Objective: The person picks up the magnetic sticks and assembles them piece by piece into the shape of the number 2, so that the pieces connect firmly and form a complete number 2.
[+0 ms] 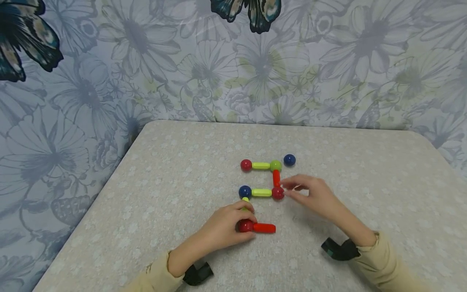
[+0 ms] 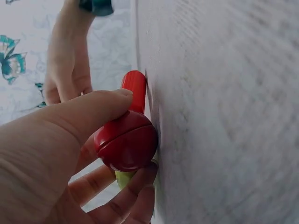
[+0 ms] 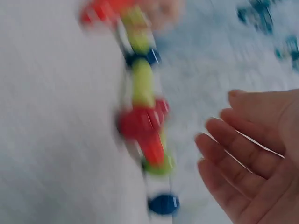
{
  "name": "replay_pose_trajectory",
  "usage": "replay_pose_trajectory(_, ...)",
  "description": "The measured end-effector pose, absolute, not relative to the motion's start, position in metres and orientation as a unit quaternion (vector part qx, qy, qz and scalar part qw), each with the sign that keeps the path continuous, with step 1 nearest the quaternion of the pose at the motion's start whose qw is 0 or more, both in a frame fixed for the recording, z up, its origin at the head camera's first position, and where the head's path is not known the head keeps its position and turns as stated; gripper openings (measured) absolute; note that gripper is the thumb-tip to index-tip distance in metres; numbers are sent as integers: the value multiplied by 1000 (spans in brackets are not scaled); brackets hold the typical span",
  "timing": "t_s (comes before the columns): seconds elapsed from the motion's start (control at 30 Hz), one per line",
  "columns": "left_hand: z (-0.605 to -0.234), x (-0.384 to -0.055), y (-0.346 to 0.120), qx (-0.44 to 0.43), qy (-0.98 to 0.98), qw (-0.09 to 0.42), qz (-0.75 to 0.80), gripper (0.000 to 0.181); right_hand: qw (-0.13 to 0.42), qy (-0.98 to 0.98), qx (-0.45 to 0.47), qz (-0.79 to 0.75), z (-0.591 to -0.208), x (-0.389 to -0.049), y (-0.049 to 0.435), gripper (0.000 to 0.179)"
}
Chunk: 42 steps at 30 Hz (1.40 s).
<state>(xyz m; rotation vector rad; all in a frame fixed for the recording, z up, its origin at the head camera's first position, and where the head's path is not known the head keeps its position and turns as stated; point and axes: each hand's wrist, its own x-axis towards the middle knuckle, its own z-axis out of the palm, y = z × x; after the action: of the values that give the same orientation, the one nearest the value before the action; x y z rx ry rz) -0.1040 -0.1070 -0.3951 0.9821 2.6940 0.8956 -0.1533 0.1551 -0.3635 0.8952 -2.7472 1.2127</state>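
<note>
On the table lies a zigzag chain of coloured balls and sticks. My left hand (image 1: 226, 225) curls around the red ball (image 2: 127, 142) at the chain's near end. Its thumb lies against the red stick (image 1: 264, 228) joined to that ball, while its fingers partly cover a yellow-green stick. Farther along are a blue ball (image 1: 245, 192), a yellow-green stick (image 1: 261, 192) and a second red ball (image 1: 278, 193). My right hand (image 1: 315, 195) is beside that second red ball, its fingers loosely bent and holding nothing; the right wrist view shows them apart from the chain.
A red stick (image 1: 276, 178) leads back to a green ball (image 1: 275, 165), a yellow-green stick (image 1: 260, 166) and a third red ball (image 1: 246, 165). One loose blue ball (image 1: 290, 159) lies near the green ball. The pale patterned table (image 1: 175, 170) meets a flowered wall (image 1: 204, 81).
</note>
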Motion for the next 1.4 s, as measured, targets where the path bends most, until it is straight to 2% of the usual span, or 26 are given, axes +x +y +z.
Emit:
replay_pose_trajectory(0.13,-394,-103,-109,320,895,65,302,20,53,-891,211,398,-362,-193,171,31)
replay_pose_trajectory(0.33,-394,-102,-107,315,898,68,300,20,21,-916,166,365,-380,-239,173,48)
replay_pose_trajectory(0.47,-395,-100,-105,319,896,62,305,19,-6,-923,161,348,-388,-252,168,45)
replay_pose_trajectory(0.67,-397,-101,-104,319,895,60,306,20,-5,-931,170,323,-390,-256,166,35)
replay_pose_trajectory(0.9,-397,-102,-105,319,897,63,299,24,-15,-927,161,339,-383,-241,172,37)
replay_pose_trajectory(1.13,-399,-103,-106,319,895,60,307,21,-12,-903,194,382,-371,-199,177,36)
replay_pose_trajectory(1.4,-401,-104,-108,311,882,69,346,20,-113,-850,278,433,-380,-140,173,37)
